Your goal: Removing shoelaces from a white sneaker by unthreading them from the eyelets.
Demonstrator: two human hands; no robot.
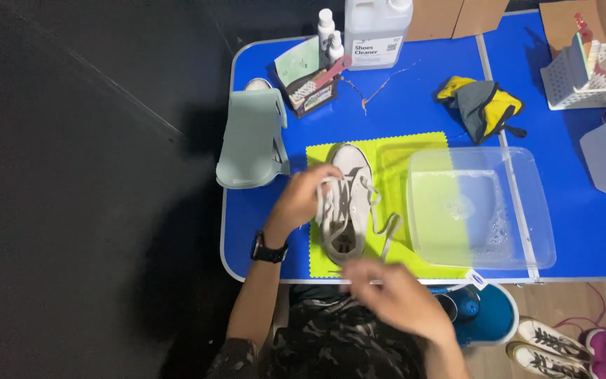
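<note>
left hand [308,194] pinching lace on grey sneaker [346,203]; right hand [391,295] blurred, grip unclear. hard tug could drag sneaker against water tub [527,231], spilling it.

A clear water tub [527,210], a white jug [376,28], a yellow-grey rag [482,105] and a white basket [562,81] sit on the blue table [415,91].

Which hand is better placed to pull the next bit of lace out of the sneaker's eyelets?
Probably the left. The left hand already rests on the laces over the grey sneaker on the yellow-green cloth. The right hand is blurred, nearer the heel and table edge, so its grip is unclear.
</note>
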